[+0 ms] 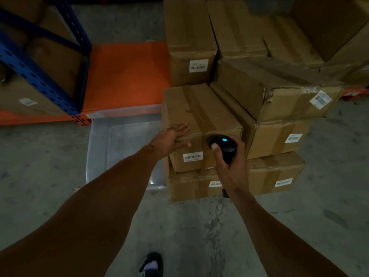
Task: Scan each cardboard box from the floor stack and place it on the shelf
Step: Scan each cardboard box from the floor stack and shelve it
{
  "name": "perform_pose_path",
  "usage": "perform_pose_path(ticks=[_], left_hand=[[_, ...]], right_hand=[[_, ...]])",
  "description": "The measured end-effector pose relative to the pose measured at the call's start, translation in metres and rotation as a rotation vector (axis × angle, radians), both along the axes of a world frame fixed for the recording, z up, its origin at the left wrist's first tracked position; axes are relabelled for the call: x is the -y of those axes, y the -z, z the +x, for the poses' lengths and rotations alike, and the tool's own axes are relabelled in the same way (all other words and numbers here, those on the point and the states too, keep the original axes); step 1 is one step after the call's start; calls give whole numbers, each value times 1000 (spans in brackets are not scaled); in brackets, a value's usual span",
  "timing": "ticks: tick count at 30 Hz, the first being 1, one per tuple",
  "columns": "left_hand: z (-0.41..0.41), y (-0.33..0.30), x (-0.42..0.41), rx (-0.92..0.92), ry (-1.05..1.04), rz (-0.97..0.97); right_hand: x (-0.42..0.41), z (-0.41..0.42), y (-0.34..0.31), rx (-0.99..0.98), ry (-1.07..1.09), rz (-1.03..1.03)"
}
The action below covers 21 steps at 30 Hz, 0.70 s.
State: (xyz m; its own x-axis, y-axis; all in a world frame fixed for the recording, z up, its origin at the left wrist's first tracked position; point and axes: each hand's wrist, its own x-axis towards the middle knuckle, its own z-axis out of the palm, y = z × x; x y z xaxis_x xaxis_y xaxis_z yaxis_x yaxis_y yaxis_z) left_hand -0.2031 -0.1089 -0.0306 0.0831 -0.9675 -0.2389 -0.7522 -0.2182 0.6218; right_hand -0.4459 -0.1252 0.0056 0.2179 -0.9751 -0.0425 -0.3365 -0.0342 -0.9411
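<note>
A brown cardboard box (197, 114) lies on top of the near floor stack, its white barcode label (192, 156) on the side facing me. My left hand (171, 138) rests flat on the box's near left corner, fingers spread. My right hand (229, 162) grips a black handheld scanner (222, 144) with a lit blue dot, held against the box's near face just right of the label. The orange shelf deck (127, 74) lies at floor level to the left behind the stack.
More labelled cardboard boxes (279, 100) are stacked to the right and behind. A blue rack upright (40, 80) with boxes stands at far left. A clear plastic tub (123, 146) sits on the concrete floor left of the stack. My foot (151, 264) shows below.
</note>
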Motion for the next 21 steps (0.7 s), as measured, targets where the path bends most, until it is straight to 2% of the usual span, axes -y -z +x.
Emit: perform_pose_path(ticks=[10, 18, 21], left_hand=[[25, -6, -6, -201, -103, -80], [85, -14, -43, -130, -149, -8], [108, -17, -56, -112, -163, 44]], right_hand=[[2, -7, 12, -90, 47, 31], [-5, -28, 47, -161, 127, 110], [2, -29, 64, -248, 90, 145]])
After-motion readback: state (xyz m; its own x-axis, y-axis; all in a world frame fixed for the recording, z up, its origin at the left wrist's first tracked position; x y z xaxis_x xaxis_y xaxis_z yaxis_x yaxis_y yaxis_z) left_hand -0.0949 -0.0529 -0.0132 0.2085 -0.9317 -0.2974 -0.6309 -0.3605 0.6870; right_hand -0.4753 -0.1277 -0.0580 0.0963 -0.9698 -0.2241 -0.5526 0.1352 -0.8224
